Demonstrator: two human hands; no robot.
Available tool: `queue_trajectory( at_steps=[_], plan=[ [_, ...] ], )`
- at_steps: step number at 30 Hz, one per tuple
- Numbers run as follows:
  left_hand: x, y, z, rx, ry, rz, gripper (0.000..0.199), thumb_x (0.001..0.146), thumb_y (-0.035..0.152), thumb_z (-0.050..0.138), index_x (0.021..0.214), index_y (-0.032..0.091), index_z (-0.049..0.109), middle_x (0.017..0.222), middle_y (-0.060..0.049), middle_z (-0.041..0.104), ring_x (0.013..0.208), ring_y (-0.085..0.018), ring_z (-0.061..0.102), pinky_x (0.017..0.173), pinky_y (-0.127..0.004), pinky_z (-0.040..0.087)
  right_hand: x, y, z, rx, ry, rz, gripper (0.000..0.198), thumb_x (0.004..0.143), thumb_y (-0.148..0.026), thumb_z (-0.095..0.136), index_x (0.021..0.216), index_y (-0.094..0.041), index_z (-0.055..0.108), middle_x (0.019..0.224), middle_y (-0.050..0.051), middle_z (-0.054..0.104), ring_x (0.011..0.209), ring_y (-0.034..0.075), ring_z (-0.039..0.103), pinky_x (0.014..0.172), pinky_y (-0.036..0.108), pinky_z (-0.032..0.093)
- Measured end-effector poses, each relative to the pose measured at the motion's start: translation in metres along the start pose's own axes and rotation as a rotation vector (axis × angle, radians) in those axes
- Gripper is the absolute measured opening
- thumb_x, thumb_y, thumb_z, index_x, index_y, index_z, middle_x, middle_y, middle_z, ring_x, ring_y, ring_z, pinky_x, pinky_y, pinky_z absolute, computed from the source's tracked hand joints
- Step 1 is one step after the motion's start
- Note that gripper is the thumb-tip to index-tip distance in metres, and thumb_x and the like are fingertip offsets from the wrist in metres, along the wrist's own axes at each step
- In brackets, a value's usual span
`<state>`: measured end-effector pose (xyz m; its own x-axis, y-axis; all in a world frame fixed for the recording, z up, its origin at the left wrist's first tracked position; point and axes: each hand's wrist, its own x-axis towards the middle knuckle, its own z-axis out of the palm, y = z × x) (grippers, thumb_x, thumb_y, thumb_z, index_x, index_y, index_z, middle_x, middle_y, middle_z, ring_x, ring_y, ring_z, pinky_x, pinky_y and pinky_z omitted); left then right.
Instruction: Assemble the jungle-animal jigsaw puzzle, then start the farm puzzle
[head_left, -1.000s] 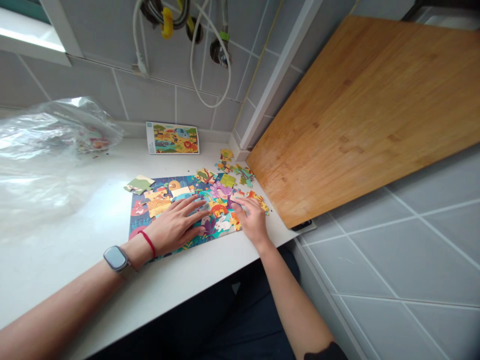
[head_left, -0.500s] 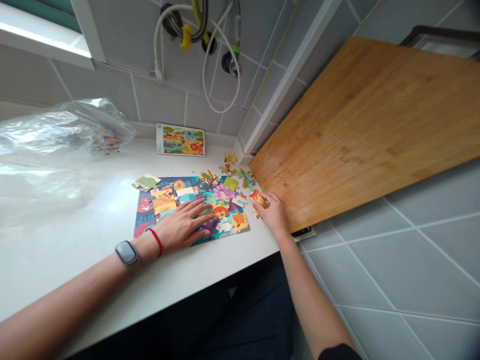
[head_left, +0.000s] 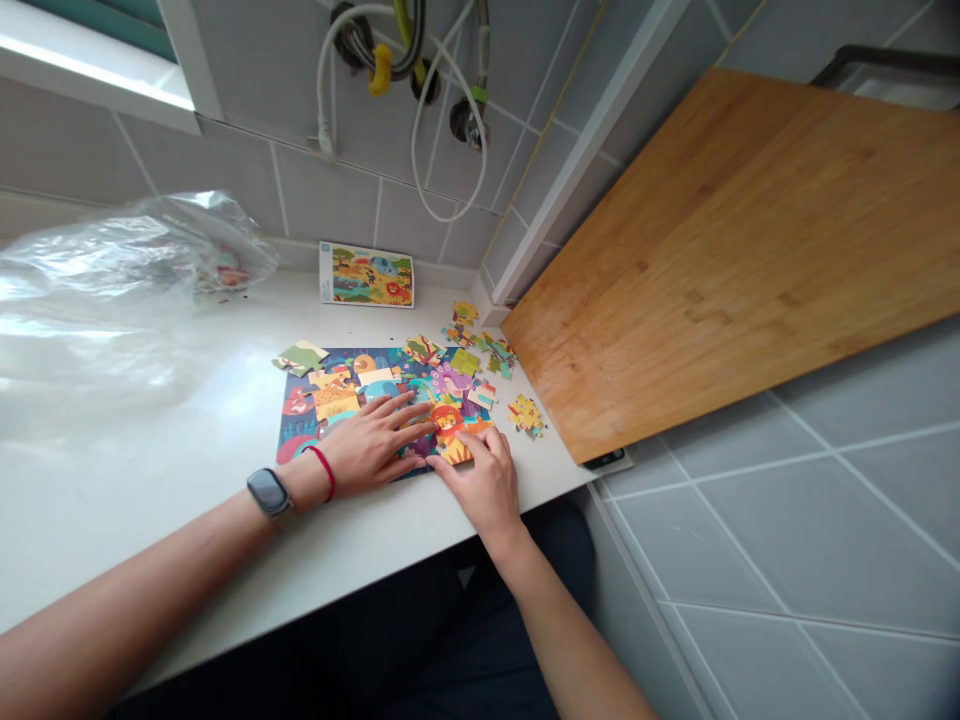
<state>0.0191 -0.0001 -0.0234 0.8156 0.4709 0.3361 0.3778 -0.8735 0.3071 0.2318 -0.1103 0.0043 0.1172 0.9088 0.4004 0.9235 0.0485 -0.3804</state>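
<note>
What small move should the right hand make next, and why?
I'd probably settle the lion piece with a light press of the right hand: it has thumb and fingers at the piece's yellow lower part, and the left hand lies spread beside it over the printed board, possibly steadying things. Whether the piece is seated cannot be told here.
</note>
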Motion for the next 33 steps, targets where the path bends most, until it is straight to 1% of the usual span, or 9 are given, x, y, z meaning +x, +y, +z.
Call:
queue_trajectory(
  at_steps=[4,9,14,17,19,22,25,29,33],
  plan=[
    [0.001,0.001,0.0,0.02,-0.011,-0.01,0.053,0.107,0.056,0.05,0.154,0.035,0.055,0.161,-0.009,0.053,0.153,-0.039,0.041,0.122,-0.059,0.039,-0.002,0.003,-0.001,0.013,-0.024,0.011,0.049,0.083,-0.052,0.086,0.122,-0.023,0.077,0.098,0.009,0.062,0.095,0.029,0.066,0.088,0.044,0.061],
    [0.004,0.001,-0.001,0.02,0.013,-0.03,0.053,0.107,0.056,0.049,0.152,0.03,0.058,0.151,-0.013,0.058,0.15,-0.041,0.043,0.118,-0.06,0.044,-0.003,0.003,-0.001,0.003,-0.035,0.001,0.052,0.084,-0.05,0.085,0.127,-0.023,0.075,0.103,0.011,0.063,0.1,0.03,0.065,0.092,0.044,0.06],
    [0.008,0.004,-0.002,0.037,0.071,-0.052,0.049,0.107,0.056,0.049,0.141,0.026,0.066,0.142,-0.016,0.06,0.144,-0.041,0.048,0.115,-0.059,0.046,-0.005,0.003,0.002,0.013,0.006,-0.059,0.036,0.091,-0.034,0.079,0.124,-0.02,0.077,0.107,0.011,0.067,0.102,0.028,0.065,0.093,0.042,0.06],
    [0.012,0.007,-0.001,0.076,0.077,-0.074,0.045,0.107,0.052,0.049,0.133,0.019,0.068,0.149,-0.019,0.058,0.147,-0.043,0.045,0.117,-0.061,0.043,-0.005,0.004,0.004,0.039,0.035,-0.096,0.028,0.093,-0.029,0.077,0.119,-0.019,0.078,0.112,0.012,0.07,0.107,0.028,0.066,0.097,0.042,0.06],
    [0.014,0.008,0.0,0.07,0.066,-0.07,0.042,0.108,0.048,0.048,0.129,0.016,0.067,0.153,-0.018,0.057,0.148,-0.04,0.046,0.118,-0.059,0.043,-0.006,0.005,0.006,0.051,0.052,-0.107,0.027,0.093,-0.029,0.076,0.118,-0.02,0.079,0.112,0.012,0.071,0.108,0.028,0.066,0.097,0.043,0.06],
    [0.015,0.005,0.001,0.021,0.067,-0.051,0.035,0.109,0.041,0.047,0.125,0.017,0.067,0.151,-0.016,0.061,0.146,-0.034,0.052,0.116,-0.052,0.046,-0.007,0.005,0.006,0.058,0.066,-0.116,0.024,0.092,-0.03,0.078,0.115,-0.021,0.08,0.11,0.012,0.072,0.104,0.027,0.067,0.094,0.042,0.062],
    [0.014,-0.001,0.003,0.009,0.079,-0.042,0.031,0.11,0.036,0.047,0.122,0.018,0.068,0.148,-0.014,0.065,0.144,-0.033,0.054,0.115,-0.05,0.047,-0.009,0.002,0.005,0.053,0.061,-0.14,0.023,0.092,-0.031,0.079,0.112,-0.022,0.08,0.107,0.011,0.072,0.102,0.027,0.067,0.092,0.041,0.062],
    [0.014,-0.005,0.005,0.03,0.084,-0.029,0.032,0.109,0.034,0.048,0.13,0.02,0.068,0.145,-0.011,0.068,0.143,-0.032,0.056,0.114,-0.05,0.048,-0.011,-0.001,0.002,0.05,0.048,-0.154,0.023,0.091,-0.033,0.08,0.111,-0.021,0.08,0.1,0.01,0.071,0.1,0.027,0.067,0.091,0.042,0.062],
    [0.016,-0.004,0.006,0.04,0.083,-0.011,0.034,0.106,0.027,0.053,0.136,0.026,0.069,0.147,-0.009,0.067,0.14,-0.033,0.058,0.114,-0.051,0.047,-0.011,-0.001,0.002,0.057,0.034,-0.159,0.023,0.09,-0.033,0.081,0.111,-0.022,0.08,0.095,0.009,0.069,0.096,0.026,0.067,0.089,0.043,0.063]
  ],
)
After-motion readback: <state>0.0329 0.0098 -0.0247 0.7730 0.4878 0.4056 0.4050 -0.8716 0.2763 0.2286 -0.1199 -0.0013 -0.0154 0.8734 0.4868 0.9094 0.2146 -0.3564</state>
